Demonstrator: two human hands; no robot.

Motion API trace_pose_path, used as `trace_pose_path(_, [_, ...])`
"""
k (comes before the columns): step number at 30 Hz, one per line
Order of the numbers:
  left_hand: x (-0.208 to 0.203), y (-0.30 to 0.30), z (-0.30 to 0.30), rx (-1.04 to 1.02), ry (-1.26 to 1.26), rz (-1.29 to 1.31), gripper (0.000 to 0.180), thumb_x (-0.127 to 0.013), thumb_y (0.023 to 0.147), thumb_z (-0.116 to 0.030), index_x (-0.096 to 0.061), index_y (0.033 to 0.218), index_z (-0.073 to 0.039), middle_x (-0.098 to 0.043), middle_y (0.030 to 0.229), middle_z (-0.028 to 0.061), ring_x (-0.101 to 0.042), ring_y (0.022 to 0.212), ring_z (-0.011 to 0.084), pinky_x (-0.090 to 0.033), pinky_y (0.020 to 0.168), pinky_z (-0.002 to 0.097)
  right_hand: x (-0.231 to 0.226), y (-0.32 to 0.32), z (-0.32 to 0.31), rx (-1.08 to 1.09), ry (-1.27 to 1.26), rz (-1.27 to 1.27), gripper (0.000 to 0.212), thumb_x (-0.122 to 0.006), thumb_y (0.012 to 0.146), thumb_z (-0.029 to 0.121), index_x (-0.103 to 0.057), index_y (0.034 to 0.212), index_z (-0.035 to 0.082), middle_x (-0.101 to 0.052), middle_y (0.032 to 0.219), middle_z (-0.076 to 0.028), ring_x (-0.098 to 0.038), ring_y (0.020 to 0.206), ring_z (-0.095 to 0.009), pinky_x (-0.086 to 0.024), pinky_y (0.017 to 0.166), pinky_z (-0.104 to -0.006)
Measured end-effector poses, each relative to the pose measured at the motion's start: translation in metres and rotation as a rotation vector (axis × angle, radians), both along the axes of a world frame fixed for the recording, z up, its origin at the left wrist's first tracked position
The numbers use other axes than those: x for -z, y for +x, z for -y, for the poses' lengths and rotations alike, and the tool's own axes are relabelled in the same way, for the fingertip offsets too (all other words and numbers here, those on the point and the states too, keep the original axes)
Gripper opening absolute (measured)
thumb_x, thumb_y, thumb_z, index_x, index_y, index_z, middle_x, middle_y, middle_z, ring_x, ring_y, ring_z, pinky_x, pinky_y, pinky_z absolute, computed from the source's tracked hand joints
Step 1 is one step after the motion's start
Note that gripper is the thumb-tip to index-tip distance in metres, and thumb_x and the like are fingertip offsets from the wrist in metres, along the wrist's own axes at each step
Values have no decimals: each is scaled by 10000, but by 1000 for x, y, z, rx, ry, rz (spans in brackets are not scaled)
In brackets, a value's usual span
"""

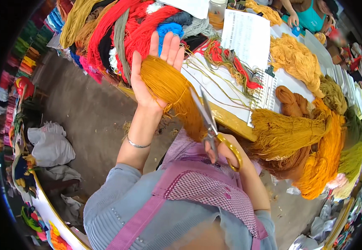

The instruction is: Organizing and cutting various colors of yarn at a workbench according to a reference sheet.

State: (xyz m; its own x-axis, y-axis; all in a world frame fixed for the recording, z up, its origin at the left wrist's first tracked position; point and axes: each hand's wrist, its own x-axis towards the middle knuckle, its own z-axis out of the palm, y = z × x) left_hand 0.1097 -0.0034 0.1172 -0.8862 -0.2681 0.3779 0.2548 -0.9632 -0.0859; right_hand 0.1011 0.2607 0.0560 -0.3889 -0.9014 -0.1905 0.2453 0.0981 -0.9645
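Note:
My left hand [140, 86] is palm up with its fingers stretched out and slightly apart. Across that palm lies a hank of golden-mustard yarn [166, 81], bound by a tie near its middle. Its lower end hangs down over my lap. My right hand [226, 148] grips a pair of scissors [209, 118] with gold handles. The two blades are spread and point up beside the hank's right side, above the table edge; whether they touch the yarn I cannot tell.
The table [226, 118] has a yellow edge and bears loose strands, a spiral notebook [266, 89] and a printed sheet [245, 37]. Mustard and orange hanks [287, 131] hang over its right side; red yarn [118, 25] is heaped left. A grey bag [52, 146] sits on the floor. Another person [312, 18] is at the far right.

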Motion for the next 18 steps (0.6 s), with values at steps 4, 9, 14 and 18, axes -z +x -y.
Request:
trace_pose_path(4, [-3,-1,-1,28,18,-21,548,-411,981,-434,-427,1396,-76,-410,1444,189,-359,1368,321,-246,1162,469,3,3,3,-41,-104,-21,547,-563,876,559,-585,883,13,-563,651,-33,-565,591,-122,-442,575,-254])
trace_pose_path(9, [0,-3,-3,38,28,-22,545,-414,980,-430,-437,1385,-66,-414,1438,197,-364,1364,330,-245,1163,471,3,3,2,-79,-136,-12,626,-544,865,639,-587,876,15,-561,649,-33,-563,598,-123,-441,582,-257])
trace_pose_path(14, [8,-6,-8,38,4,74,543,-419,979,-415,-441,1368,-37,-397,1442,216,-351,1366,346,-236,1166,472,1,-3,4,-24,-9,18,544,-589,850,547,-545,775,11,-508,550,-19,-498,455,-100,-390,437,-227])
trace_pose_path(18, [2,-5,-18,-41,-152,277,533,-452,968,-413,-486,1314,-10,-509,1328,214,-483,1262,331,-377,1087,440,-9,-1,4,150,-23,67,282,-561,876,190,-479,648,46,-481,505,-6,-456,390,-88,-355,392,-214])
